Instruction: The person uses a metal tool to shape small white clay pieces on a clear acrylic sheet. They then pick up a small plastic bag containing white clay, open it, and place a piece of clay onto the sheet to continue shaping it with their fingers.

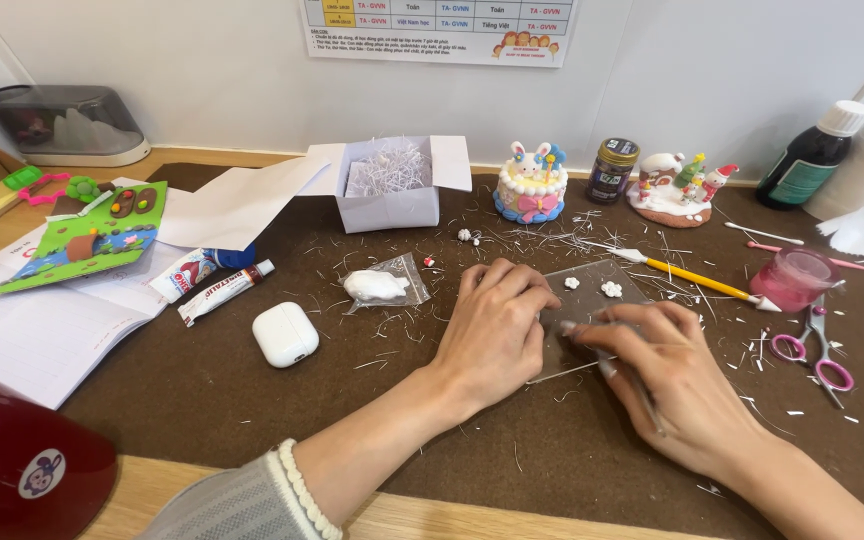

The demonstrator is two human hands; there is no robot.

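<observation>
Clutter lay across the brown surface [252,400] as follows, left to right. Far left: an open notebook [42,340] under a green clay-decorated card [92,245], two small tubes [217,285], a white rounded earbud case [285,334], and a small clear bag holding a white lump [380,287]. Behind these stood an open white box of shredded paper [392,185].

Centre: the left hand [492,335] lay palm down, fingers curled, pressing the near-left part of a clear plastic sheet [592,290] flat against the surface. The right hand [677,385] was closed around a thin stick-like tool [632,385], its tip meeting the sheet just beside the left fingertips. Two tiny white clay flowers [611,289] sat on the sheet's far part.

Judgement: the step in hand appeared to be fine shaping or lifting of a small clay piece on the sheet. Any following stroke would call for steady downward hold from the left hand and a light, controlled tool tip.

Right: a bunny cake figure [530,183], a dark jar [612,170], a snowy house model [680,190], a yellow-handled brush [692,275], a pink cup [795,278], pink scissors [817,350], a dark bottle [812,155].

Not resolved: the piece under the tool tip was hidden by both hands; the tool's working end could not be made out. The red object at the lower left and the white roll at the far right were cut off by the frame.
</observation>
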